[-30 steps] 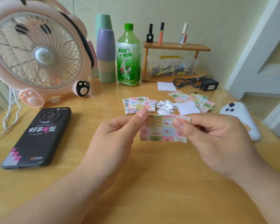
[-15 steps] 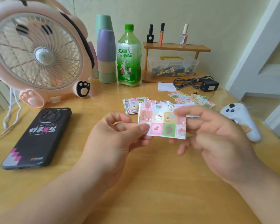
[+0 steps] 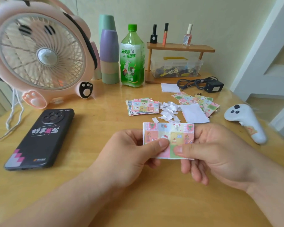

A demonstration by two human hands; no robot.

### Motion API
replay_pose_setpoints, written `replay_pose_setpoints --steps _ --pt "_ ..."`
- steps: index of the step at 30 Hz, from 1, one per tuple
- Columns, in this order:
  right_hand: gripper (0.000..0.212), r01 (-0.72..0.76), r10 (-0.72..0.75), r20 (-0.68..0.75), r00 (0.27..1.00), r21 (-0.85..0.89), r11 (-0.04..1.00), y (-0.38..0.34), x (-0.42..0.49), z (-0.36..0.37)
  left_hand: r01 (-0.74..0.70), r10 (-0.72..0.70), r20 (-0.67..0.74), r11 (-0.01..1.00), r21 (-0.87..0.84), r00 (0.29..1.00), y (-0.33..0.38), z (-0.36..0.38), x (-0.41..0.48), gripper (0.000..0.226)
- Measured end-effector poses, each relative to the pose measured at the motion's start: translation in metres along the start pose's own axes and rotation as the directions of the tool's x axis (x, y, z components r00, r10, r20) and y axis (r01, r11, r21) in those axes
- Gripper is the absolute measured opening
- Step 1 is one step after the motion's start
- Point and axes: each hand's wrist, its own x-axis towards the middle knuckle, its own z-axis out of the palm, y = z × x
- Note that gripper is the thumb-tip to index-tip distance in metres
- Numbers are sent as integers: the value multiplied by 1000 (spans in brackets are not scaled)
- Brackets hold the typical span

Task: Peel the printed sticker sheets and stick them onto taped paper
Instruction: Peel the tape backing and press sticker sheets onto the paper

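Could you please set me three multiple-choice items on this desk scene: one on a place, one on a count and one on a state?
1. Where is the black phone? A. flat on the table, in front of the pink fan; B. off the table altogether; C. on the table's far right edge.
2. How many small bottles stand on top of the wooden shelf? A. one; B. three; C. six.
3. How is the printed sticker sheet held? A. lying untouched; B. rolled into a tube; C. pinched by the left hand and the right hand.
Answers: 1 A, it lies camera side up below the fan; 2 B, black, orange and pinkish ones stand in a row; 3 C, both hands pinch its lower part.
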Motion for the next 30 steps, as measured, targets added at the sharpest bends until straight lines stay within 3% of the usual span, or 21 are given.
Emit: replay_pose_setpoints --steps 8,12,16,18,20,22,24,27,30 --pt "17 102 -94 121 988 -66 993 -1 -2 -1 35 -22 214 998 -56 977 2 -6 -1 33" --pt "29 32 -18 208 978 -67 997 -3 -6 -4 -99 94 51 991 96 994 10 -2 -6 56" --pt "44 22 -14 205 979 -39 999 -1 -5 -7 -218 227 3 932 290 974 16 -3 -8 61" --pt "46 58 -38 169 985 -113 992 -2 -6 -8 -206 219 -27 945 254 975 18 0 -11 59" --pt "47 108 -91 82 992 -240 965 -3 -8 -9 -143 155 -55 974 178 986 19 3 -12 72" --pt "55 219 -255 -31 966 -423 879 -3 -9 -12 -72 79 -102 995 74 992 18 1 -9 78" --pt "52 322 -413 -45 909 -553 769 -1 -7 -13 -10 18 -144 999 52 989 18 -3 -7 77" --pt "24 328 -427 -53 903 -556 763 0 -9 -13 31 -36 -148 999 -38 988 16 -2 -5 60" --pt "31 288 -369 -54 928 -523 802 -1 -10 -11 -5 -31 -140 968 -251 990 11 0 -2 29"
